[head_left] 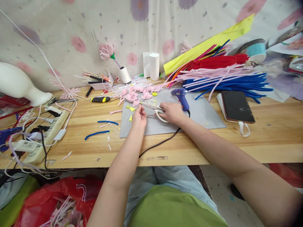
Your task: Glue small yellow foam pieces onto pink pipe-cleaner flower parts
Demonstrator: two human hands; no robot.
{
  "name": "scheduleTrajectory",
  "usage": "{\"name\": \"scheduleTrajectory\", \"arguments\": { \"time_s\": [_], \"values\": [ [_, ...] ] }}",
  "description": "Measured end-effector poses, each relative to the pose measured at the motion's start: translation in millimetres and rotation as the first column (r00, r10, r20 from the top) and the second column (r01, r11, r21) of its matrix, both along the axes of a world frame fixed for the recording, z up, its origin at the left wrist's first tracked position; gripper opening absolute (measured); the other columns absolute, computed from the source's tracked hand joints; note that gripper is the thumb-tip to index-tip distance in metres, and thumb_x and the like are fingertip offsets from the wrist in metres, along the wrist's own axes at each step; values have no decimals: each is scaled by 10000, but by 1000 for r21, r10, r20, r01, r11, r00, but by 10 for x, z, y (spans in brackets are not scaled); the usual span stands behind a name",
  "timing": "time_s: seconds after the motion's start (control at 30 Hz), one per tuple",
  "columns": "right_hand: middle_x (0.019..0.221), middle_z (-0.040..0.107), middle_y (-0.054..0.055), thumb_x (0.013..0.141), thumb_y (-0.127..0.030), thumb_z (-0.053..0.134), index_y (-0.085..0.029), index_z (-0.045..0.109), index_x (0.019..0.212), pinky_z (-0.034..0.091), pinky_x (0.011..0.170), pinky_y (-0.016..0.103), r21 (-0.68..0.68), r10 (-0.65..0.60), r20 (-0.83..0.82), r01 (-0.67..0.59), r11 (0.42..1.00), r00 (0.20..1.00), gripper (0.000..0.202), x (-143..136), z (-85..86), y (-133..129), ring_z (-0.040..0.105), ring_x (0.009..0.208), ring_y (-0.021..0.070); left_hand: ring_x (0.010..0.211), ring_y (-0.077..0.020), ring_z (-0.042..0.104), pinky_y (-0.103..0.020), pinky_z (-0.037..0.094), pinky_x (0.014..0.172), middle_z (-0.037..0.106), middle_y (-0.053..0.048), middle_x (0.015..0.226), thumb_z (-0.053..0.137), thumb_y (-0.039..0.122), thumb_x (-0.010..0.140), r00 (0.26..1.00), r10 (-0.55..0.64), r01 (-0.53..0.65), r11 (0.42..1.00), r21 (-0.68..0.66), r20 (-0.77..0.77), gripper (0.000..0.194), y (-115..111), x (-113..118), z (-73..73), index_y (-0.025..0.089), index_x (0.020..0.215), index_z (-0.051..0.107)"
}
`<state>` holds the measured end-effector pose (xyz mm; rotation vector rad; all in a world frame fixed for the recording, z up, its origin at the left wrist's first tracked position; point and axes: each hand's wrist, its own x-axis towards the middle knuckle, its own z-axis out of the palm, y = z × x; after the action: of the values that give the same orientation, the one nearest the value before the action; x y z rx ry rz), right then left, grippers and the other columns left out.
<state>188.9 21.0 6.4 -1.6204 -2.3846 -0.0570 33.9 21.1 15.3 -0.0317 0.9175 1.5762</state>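
Observation:
My right hand (172, 113) is closed round the white handles of a pair of scissors (152, 107), whose blades point left over the grey cutting mat (199, 115). Beside the blade tips, the fingers of my left hand (139, 117) are pinched together; what is between them is too small to make out. Pink fuzzy petals (132, 97) lie in a heap just beyond both hands. Yellow scraps (130, 108) are strewn on the mat at the left. Close behind my right hand sits a blue hot glue gun (181, 97), its black cord running under my wrist.
Pink pipe cleaners (213, 74) and blue pipe cleaners (236, 84) are piled at the back right. A tablet (238, 106) stands at the right. Two blue pipe cleaner pieces (97, 135) and a utility knife (100, 99) lie left. A cabled power strip (47, 135) is far left.

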Motion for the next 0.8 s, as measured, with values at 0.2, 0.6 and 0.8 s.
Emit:
{"name": "scheduleTrajectory", "arguments": {
  "time_s": [0.2, 0.6, 0.8],
  "values": [
    [922, 693, 87, 851, -553, 386, -178, 590, 969, 212, 562, 290, -16, 13, 5, -13, 1000, 1000, 442, -2, -8, -2, 617, 788, 223, 489, 16, 508, -66, 315, 392, 556, 40, 614, 557, 48, 801, 1000, -5, 5, 1000, 7, 6, 124, 5, -9, -10, 133, 717, 589],
    [897, 703, 97, 860, -551, 370, -174, 599, 991, 212, 555, 292, -56, -13, 46, 15, 998, 999, 460, -30, 15, -5, 632, 779, 235, 480, 18, 514, -63, 316, 383, 557, 42, 605, 564, 55, 805, 1000, 3, -3, 1000, 1, 5, 118, 1, -2, -1, 129, 714, 573],
    [896, 706, 105, 863, -558, 361, -174, 600, 1000, 211, 556, 294, -64, -20, 58, 24, 998, 998, 473, -31, 47, -26, 632, 771, 234, 482, 10, 520, -67, 351, 396, 565, 39, 611, 574, 54, 796, 1000, 24, -24, 1000, -9, -10, 101, -13, 13, 7, 126, 728, 591]
  ]
}}
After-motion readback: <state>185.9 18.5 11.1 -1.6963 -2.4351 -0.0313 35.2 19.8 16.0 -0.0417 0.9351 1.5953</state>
